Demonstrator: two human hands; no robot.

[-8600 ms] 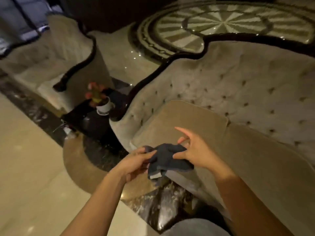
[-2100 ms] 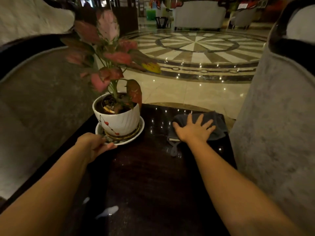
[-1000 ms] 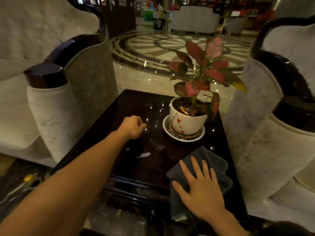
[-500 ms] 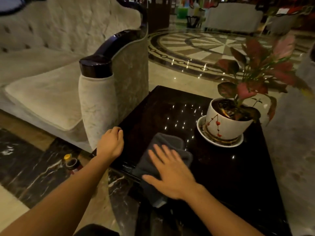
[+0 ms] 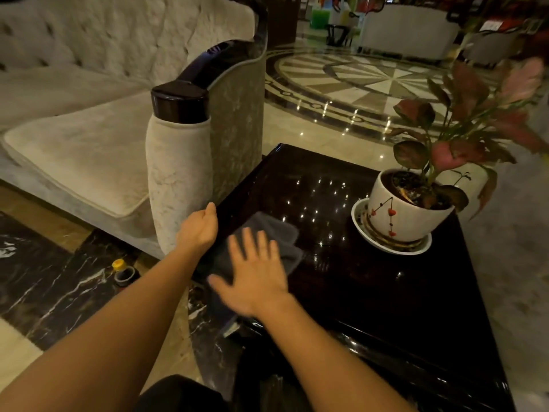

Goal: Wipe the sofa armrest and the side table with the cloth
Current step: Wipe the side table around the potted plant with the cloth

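Observation:
A dark grey cloth (image 5: pixel 274 231) lies on the near left corner of the glossy dark side table (image 5: pixel 371 281). My right hand (image 5: pixel 255 276) presses flat on the cloth with fingers spread. My left hand (image 5: pixel 197 231) rests loosely curled at the table's left edge, holding nothing, close to the sofa armrest (image 5: pixel 181 150). The armrest is pale fabric with a dark polished wooden top and stands just left of the table.
A white pot with a red-leaved plant (image 5: pixel 407 209) stands on a saucer at the table's right. A small bottle with a yellow cap (image 5: pixel 123 272) sits on the marble floor below the armrest. Another sofa's side flanks the table on the right.
My right hand has slid the cloth from the table's right front to its left front corner. My left hand shifted to the left edge, and the view turned toward the left sofa.

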